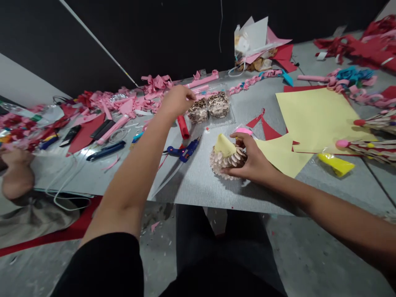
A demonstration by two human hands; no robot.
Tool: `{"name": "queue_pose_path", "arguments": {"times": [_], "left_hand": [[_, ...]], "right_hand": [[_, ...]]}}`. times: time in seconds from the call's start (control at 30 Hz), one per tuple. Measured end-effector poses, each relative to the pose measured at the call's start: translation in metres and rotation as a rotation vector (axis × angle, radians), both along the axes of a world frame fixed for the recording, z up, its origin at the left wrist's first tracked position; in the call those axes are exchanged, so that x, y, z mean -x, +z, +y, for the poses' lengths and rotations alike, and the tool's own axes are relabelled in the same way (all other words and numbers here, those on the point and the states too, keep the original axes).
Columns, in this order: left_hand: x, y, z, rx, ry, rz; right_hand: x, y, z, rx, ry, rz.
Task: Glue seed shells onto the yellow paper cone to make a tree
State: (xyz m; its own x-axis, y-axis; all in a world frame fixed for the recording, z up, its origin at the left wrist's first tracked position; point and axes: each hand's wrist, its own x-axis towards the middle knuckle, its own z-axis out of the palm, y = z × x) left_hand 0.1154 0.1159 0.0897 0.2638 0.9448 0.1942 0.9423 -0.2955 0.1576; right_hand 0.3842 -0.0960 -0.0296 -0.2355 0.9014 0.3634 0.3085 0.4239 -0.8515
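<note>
My right hand (pixel 252 159) is wrapped round the side of a yellow paper cone (pixel 224 145), which stands on the table with rows of pale, flat, shell-like pieces overlapping round its lower part. My left hand (pixel 177 100) is at the left edge of a clear plastic tray (pixel 230 117), its fingers curled together; anything between them is too small to make out. Two heaps of brown and cream shell-like pieces (pixel 219 105) fill the tray's compartments. A blue glue gun (pixel 185 151) lies left of the cone, its nozzle pointing up and right.
Yellow paper sheets (pixel 315 119) and red paper scraps (pixel 269 128) lie to the right. Decorated cones (pixel 375 150) stick in at the right edge. A blue cutter (pixel 105 151) and pink paper strips (pixel 123 103) lie left. Another person's arm (pixel 17 173) rests at far left.
</note>
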Motion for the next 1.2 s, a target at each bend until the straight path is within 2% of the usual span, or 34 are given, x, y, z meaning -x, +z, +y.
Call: {"name": "queue_pose_path", "arguments": {"times": [0.07,0.13,0.23,0.33,0.5,0.73,0.9,0.97,1.03,1.1,1.2], "left_hand": [[-0.011,-0.009,0.031,0.055,-0.014,0.064],[-0.021,-0.019,0.048,0.072,-0.005,0.122],[-0.03,-0.03,0.059,0.073,0.017,0.195],[-0.03,-0.035,0.066,0.073,0.017,0.245],[-0.026,-0.036,0.071,0.06,0.001,0.281],[-0.027,-0.037,0.067,0.058,0.016,0.282],[-0.022,-0.024,0.056,0.048,0.036,0.253],[-0.013,-0.016,0.04,0.014,0.027,0.194],[-0.002,-0.008,0.006,-0.073,-0.036,0.094],[0.009,-0.004,-0.049,-0.199,-0.138,-0.006],[0.013,-0.006,-0.154,-0.389,-0.28,-0.128]], "right_hand": [[0.001,0.0,0.001,-0.003,0.001,0.007],[0.001,-0.001,0.001,-0.01,0.001,0.013],[0.001,-0.002,0.001,-0.015,0.003,0.012],[0.0,-0.003,0.001,-0.016,0.007,0.01],[0.0,-0.003,0.002,-0.017,0.005,0.004],[0.001,-0.002,0.002,-0.026,0.002,0.001],[0.0,0.0,0.003,-0.007,0.023,0.013],[-0.002,0.001,0.003,-0.006,0.039,0.012],[-0.004,0.002,0.003,-0.005,0.049,0.014],[-0.005,0.003,0.003,0.011,0.065,0.028],[-0.005,0.004,0.001,0.042,0.102,0.065]]}}
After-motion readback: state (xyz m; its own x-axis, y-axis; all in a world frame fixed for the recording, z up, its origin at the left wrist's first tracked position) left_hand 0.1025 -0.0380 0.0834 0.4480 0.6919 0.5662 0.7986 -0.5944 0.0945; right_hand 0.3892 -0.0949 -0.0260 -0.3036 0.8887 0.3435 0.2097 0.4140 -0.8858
